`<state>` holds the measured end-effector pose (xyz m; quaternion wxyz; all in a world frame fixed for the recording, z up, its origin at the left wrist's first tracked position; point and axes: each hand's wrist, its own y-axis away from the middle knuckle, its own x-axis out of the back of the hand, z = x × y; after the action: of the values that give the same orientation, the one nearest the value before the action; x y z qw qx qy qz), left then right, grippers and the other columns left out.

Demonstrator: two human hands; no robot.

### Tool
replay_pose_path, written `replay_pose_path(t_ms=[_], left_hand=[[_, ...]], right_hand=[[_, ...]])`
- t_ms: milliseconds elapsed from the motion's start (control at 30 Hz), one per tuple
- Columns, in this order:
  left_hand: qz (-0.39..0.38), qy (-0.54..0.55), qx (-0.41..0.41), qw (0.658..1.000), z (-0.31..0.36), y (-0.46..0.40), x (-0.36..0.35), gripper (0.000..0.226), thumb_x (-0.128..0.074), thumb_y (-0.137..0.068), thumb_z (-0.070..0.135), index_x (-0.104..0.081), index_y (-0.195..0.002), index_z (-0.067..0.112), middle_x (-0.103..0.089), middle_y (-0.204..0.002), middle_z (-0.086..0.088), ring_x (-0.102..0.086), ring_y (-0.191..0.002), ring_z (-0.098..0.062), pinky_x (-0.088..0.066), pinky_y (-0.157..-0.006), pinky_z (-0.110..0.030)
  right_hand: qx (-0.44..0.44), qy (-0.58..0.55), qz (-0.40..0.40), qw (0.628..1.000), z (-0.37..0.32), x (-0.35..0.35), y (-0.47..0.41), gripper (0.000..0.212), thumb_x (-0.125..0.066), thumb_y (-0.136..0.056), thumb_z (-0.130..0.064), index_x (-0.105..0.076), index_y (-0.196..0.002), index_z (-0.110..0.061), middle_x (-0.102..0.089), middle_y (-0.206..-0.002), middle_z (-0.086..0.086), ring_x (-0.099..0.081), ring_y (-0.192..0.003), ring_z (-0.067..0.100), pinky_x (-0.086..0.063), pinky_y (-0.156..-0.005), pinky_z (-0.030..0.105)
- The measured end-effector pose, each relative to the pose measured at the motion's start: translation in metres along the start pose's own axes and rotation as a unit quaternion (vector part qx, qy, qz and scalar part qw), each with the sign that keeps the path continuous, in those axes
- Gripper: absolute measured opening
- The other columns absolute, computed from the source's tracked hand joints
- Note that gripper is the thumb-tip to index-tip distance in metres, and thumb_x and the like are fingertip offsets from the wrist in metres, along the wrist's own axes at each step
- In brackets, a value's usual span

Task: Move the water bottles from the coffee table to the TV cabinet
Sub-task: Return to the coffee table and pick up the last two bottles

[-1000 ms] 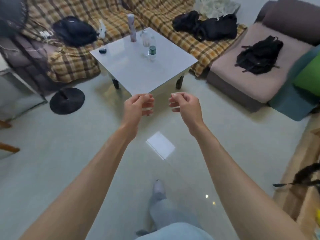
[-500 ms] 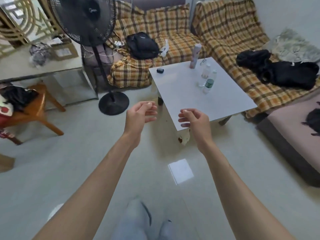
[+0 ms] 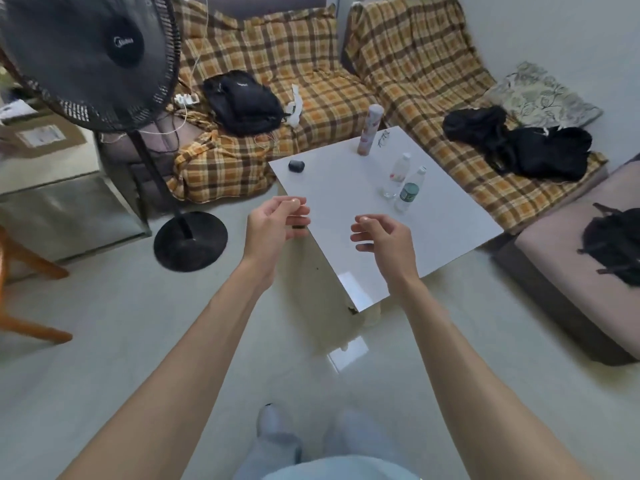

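Note:
Two clear water bottles stand upright, close together, on the right half of the white coffee table (image 3: 346, 188): one with a red-and-white label (image 3: 396, 175) and, just in front of it, one with a green label (image 3: 409, 192). My left hand (image 3: 275, 225) hovers at the table's near left edge, fingers loosely curled and empty. My right hand (image 3: 382, 242) is over the table's near part, fingers apart and holding nothing, roughly a hand's length short of the bottles. The TV cabinet is out of view.
A tall pink spray can (image 3: 369, 130), a pair of glasses (image 3: 383, 138) and a small dark case (image 3: 296, 165) also sit on the table. A standing fan (image 3: 93, 60) with a round black base (image 3: 190, 240) stands left. Plaid-covered sofas with black bags wrap behind; a brown couch (image 3: 568, 251) is right.
The view has closed in on the coffee table. Both hands have come forward over its near edge, and their fingers have opened from a loose curl.

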<state>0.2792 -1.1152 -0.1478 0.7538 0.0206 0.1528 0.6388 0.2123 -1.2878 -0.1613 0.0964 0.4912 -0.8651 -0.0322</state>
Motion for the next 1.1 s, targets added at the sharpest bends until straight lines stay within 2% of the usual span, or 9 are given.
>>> replay_pose_path(t_ms=[200,367,533,767,867,967,1100], left_hand=[[-0.037,-0.030,0.018,0.999,0.013,-0.086,-0.015,0.023,-0.053,-0.094,0.016,-0.070,-0.102,0.003,-0.071,-0.095,-0.014,-0.067,-0.086,-0.025,-0.057,-0.085,-0.043],[-0.072,-0.058,0.030,0.995,0.014,-0.164,-0.051,0.021,-0.053,-0.094,0.014,-0.070,-0.100,0.004,-0.071,-0.092,-0.012,-0.068,-0.082,-0.024,-0.059,-0.079,-0.038],[-0.109,-0.097,0.043,0.988,0.015,-0.261,-0.105,0.022,-0.052,-0.095,0.013,-0.069,-0.103,0.001,-0.070,-0.090,-0.012,-0.068,-0.081,-0.024,-0.060,-0.072,-0.032],[-0.155,-0.160,0.081,0.971,0.013,-0.373,-0.189,0.022,-0.051,-0.096,0.014,-0.069,-0.104,0.005,-0.071,-0.092,-0.012,-0.068,-0.085,-0.026,-0.059,-0.080,-0.040],[-0.185,-0.180,0.083,0.963,0.009,-0.410,-0.226,0.022,-0.050,-0.096,0.016,-0.070,-0.102,0.007,-0.072,-0.094,-0.012,-0.069,-0.086,-0.026,-0.059,-0.079,-0.039],[-0.220,-0.184,0.087,0.954,0.002,-0.447,-0.263,0.022,-0.049,-0.096,0.015,-0.069,-0.100,0.006,-0.071,-0.091,-0.011,-0.068,-0.081,-0.023,-0.059,-0.077,-0.039],[-0.277,-0.192,0.108,0.935,-0.016,-0.496,-0.305,0.019,-0.050,-0.095,0.012,-0.068,-0.096,0.006,-0.069,-0.084,-0.009,-0.066,-0.073,-0.020,-0.056,-0.073,-0.037]], right_hand=[[-0.004,-0.021,0.037,0.999,-0.007,-0.024,-0.073,0.019,-0.057,-0.090,-0.025,-0.071,-0.096,-0.014,-0.074,-0.088,0.005,-0.070,-0.079,0.018,-0.057,-0.070,0.027],[-0.009,-0.025,0.085,0.996,0.000,-0.019,-0.150,0.019,-0.056,-0.091,-0.027,-0.071,-0.096,-0.017,-0.075,-0.086,0.001,-0.071,-0.079,0.017,-0.058,-0.070,0.027],[-0.024,-0.050,0.136,0.989,0.005,0.004,-0.244,0.017,-0.056,-0.090,-0.027,-0.070,-0.093,-0.017,-0.074,-0.085,0.001,-0.070,-0.078,0.016,-0.057,-0.068,0.026],[-0.054,-0.066,0.195,0.977,0.000,0.049,-0.351,0.021,-0.056,-0.090,-0.024,-0.071,-0.097,-0.010,-0.073,-0.087,0.005,-0.068,-0.079,0.017,-0.056,-0.070,0.029],[-0.057,-0.068,0.230,0.969,-0.002,0.069,-0.383,0.019,-0.056,-0.090,-0.022,-0.071,-0.092,-0.011,-0.073,-0.085,0.003,-0.068,-0.076,0.018,-0.056,-0.070,0.032],[-0.068,-0.068,0.264,0.960,0.002,0.087,-0.412,0.016,-0.057,-0.089,-0.022,-0.071,-0.087,-0.014,-0.074,-0.079,-0.002,-0.070,-0.077,0.021,-0.057,-0.070,0.033],[-0.104,-0.058,0.308,0.944,0.019,0.104,-0.448,0.018,-0.057,-0.084,-0.028,-0.071,-0.083,-0.016,-0.073,-0.081,0.005,-0.070,-0.078,0.026,-0.058,-0.070,0.037]])
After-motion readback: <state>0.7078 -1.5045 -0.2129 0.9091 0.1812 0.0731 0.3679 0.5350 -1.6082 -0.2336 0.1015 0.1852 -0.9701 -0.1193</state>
